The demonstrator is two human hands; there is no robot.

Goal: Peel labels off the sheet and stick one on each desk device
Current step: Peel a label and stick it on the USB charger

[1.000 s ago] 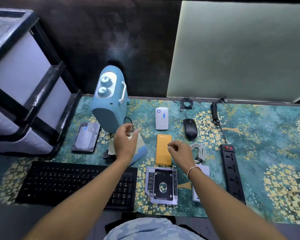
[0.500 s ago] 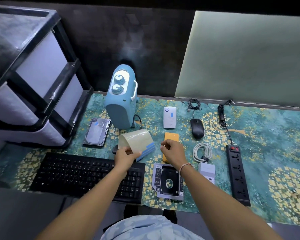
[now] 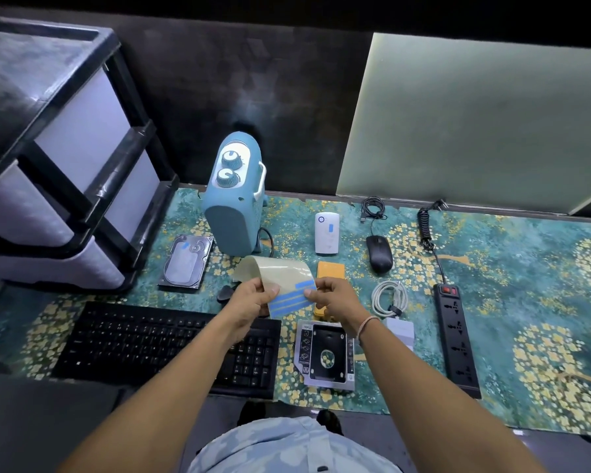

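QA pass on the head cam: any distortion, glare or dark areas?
Head view: wide-angle bending curves the desk edge and drawer unit; soft glare patch on the dark wall; top edge and near foreground underexposed; label sheet and both hands reasonably sharp.

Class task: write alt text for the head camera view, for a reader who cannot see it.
Two bare hands hold a curled yellowish label sheet with blue strips above a patterned teal desk mat: the left hand grips its left edge, the right hand pinches a blue strip. Around it lie a black keyboard, light blue heater and black mouse.
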